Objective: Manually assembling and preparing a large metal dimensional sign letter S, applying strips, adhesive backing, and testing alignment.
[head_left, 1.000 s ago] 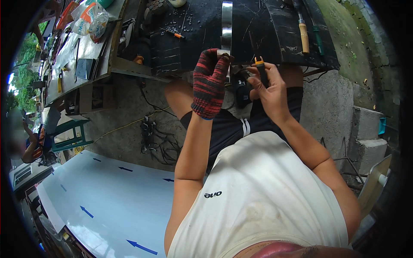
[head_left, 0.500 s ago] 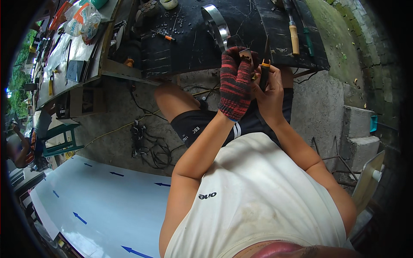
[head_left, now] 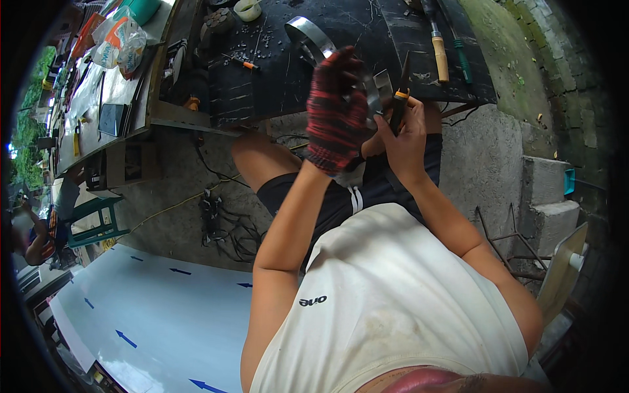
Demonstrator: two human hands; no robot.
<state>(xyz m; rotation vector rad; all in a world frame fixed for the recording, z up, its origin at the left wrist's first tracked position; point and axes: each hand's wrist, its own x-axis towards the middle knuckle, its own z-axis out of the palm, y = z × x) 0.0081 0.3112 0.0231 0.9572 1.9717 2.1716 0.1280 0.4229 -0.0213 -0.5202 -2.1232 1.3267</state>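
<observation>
My left hand (head_left: 335, 108), in a red-and-black striped knit glove, is closed around a shiny curved metal band (head_left: 308, 31). The band's looped part stands out beyond the glove over the black table. A metal strip (head_left: 373, 95), apparently the same band, shows beside the gloved fingers, toward my right hand. My bare right hand (head_left: 406, 134) grips a tool with a black handle, an orange collar and a dark pointed end (head_left: 400, 98); its exact kind is unclear. A small flat metal piece (head_left: 382, 82) shows next to this tool. The glove hides part of the band, and its fingers are slightly blurred.
On the black marble-patterned table (head_left: 275, 85) lie small metal bits (head_left: 252, 49), an orange-handled tool (head_left: 247, 65), a wooden-handled tool (head_left: 440, 59), a green-handled tool (head_left: 462, 62) and a pale cup (head_left: 247, 9). A cluttered side table (head_left: 141, 98) stands left; cables (head_left: 226, 226) lie below.
My gloved left hand has moved left and slightly up, away from my right hand, and the metal band has shifted left with it. My right hand still grips the pointed tool.
</observation>
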